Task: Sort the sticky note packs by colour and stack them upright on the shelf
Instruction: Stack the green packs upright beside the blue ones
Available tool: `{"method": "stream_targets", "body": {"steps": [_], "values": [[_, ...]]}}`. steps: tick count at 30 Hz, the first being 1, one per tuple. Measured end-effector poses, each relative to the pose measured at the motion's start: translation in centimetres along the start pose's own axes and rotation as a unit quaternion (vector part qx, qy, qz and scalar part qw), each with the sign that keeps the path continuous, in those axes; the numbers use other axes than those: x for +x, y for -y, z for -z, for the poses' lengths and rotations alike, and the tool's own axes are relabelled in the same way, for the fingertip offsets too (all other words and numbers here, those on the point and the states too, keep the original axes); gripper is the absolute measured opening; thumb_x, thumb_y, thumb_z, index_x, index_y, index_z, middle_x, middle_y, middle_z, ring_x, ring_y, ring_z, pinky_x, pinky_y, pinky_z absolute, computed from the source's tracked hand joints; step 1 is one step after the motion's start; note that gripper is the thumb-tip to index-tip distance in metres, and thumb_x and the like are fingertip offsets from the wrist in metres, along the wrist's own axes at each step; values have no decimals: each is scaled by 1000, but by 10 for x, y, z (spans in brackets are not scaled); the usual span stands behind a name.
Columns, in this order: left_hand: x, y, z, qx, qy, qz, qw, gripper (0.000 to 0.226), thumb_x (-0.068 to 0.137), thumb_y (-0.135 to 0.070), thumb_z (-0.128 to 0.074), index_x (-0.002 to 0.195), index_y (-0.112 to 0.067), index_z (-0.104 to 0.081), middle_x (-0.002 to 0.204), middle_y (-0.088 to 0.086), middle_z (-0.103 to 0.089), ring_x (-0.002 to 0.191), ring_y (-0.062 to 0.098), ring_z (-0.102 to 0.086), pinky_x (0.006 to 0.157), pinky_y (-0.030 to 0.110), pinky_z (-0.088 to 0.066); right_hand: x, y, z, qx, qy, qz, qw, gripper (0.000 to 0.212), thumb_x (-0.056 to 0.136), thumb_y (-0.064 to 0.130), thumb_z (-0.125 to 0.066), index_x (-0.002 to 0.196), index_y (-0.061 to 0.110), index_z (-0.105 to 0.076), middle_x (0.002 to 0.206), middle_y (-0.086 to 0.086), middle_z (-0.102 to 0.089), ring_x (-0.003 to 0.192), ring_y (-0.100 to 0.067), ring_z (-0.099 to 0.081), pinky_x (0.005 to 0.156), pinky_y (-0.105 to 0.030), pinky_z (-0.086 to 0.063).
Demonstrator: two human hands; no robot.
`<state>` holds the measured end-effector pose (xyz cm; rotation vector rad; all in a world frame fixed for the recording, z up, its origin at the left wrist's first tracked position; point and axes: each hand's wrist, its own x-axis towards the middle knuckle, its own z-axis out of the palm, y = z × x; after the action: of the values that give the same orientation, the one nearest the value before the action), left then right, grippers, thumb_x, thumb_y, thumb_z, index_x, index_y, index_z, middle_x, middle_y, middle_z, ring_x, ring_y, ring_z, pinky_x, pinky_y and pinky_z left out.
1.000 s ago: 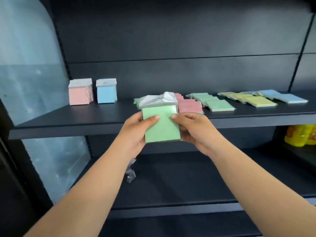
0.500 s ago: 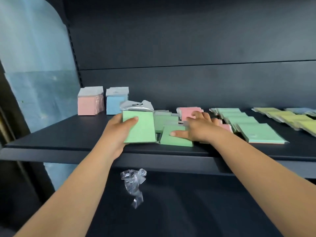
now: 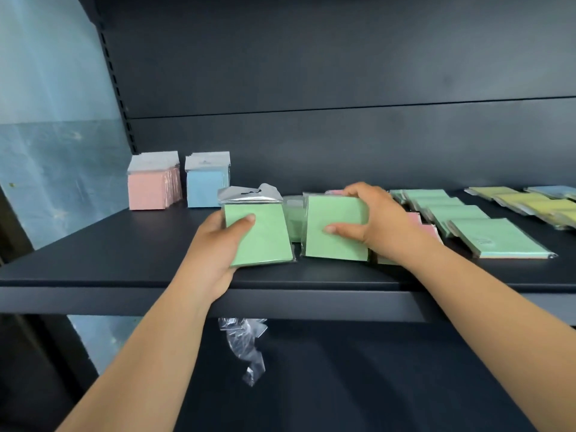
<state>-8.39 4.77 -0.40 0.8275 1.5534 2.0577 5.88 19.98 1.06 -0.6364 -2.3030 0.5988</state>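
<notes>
Now two green sticky note packs are held upright near the front edge of the dark metal shelf [image 3: 124, 254]. A green pack with a silvery hanger tab [image 3: 257, 232] is gripped by the left hand [image 3: 215, 254], thumb pressed across its face and fingers wrapped behind, its bottom edge low over the shelf board; whether it touches cannot be told. Just right of it, a second green pack in clear wrap [image 3: 336, 229] is grasped by the right hand [image 3: 380, 222], thumb laid on the front, fingers curled over the top and far side, and its lower edge is seen resting on the shelf.

Behind both packs, further green packs [image 3: 293, 219] are glimpsed in the gap. At the back left of the shelf, an upright row of pink packs [image 3: 149, 187] is seen, with an upright row of blue packs [image 3: 207, 182] just beside it. To the right of the right hand, flat green packs [image 3: 495, 236] are spread in an overlapping line, flat pink packs [image 3: 425, 224] are partly hidden by the wrist, and yellow packs [image 3: 530, 204] are laid further along. Below the shelf front, a crumpled piece of clear plastic wrap [image 3: 246, 344] is visible.
</notes>
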Motion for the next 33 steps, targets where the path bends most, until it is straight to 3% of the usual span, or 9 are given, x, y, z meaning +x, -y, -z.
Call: {"method": "stream_targets", "body": {"steps": [3,6,11,15,18,20,23,30,33], "values": [[1,1,1,-2,10,-9,1000,14,93,-12,-52,87,-23,-59,83,-7,-67,69,5,-65,53,16,-54,3,12,-3,219,-16,-27,975,33,74,18,-76,85,28,-47,94,4,-56,86,-15,-55,79,-30,-46],[2,1,1,-9,29,-5,1000,7,91,-21,-55,87,-23,-60,76,-9,-71,62,2,-68,57,18,-55,10,26,-7,432,18,-63,899,39,76,2,-72,95,29,-50,96,4,-58,76,-12,-61,72,-26,-54],[3,-2,2,2,70,7,998,25,87,-41,-52,98,-21,-63,85,-7,-74,77,8,-71,65,24,-56,21,48,-32,355,66,-78,929,82,73,9,-77,135,39,-32,126,1,-42,103,-15,-58,96,-34,-48],[2,0,2,-1,49,-3,999,18,90,-28,-54,103,-18,-62,96,-2,-73,91,14,-69,83,31,-55,25,51,-46,249,71,-67,964,96,71,21,-79,143,40,-19,148,1,-25,133,-15,-32,110,-37,-33],[3,1,3,-6,50,-7,999,15,91,-15,-55,104,-18,-61,97,-2,-71,90,13,-68,81,30,-55,28,51,-45,346,64,-106,930,91,77,11,-74,146,33,-19,137,3,-39,112,-14,-52,94,-32,-48],[3,1,4,-22,64,-16,998,15,92,-11,-52,98,-20,-62,87,-7,-73,81,9,-69,72,24,-57,30,51,-41,490,59,-173,852,70,84,7,-66,143,18,-30,125,-3,-53,80,-12,-63,69,-26,-56],[2,1,6,-51,83,-8,995,18,93,-10,-48,98,-19,-63,83,-8,-74,76,6,-70,65,23,-58,32,50,-38,547,119,-200,804,12,92,13,-54,98,5,-62,87,-8,-71,60,-13,-68,59,-27,-58],[4,-3,3,-28,101,20,994,16,93,-11,-49,100,-16,-62,90,0,-72,79,14,-69,72,34,-58,35,52,-43,513,107,-175,834,13,84,10,-65,74,11,-58,60,-1,-69,51,-11,-65,56,-24,-57],[9,-3,10,-10,45,-3,999,14,93,-8,-49,99,-15,-59,92,0,-68,81,14,-66,72,31,-56,41,52,-32,437,66,-176,880,16,88,29,-61,89,12,-61,80,-2,-67,65,-9,-63,67,-26,-54]]}}
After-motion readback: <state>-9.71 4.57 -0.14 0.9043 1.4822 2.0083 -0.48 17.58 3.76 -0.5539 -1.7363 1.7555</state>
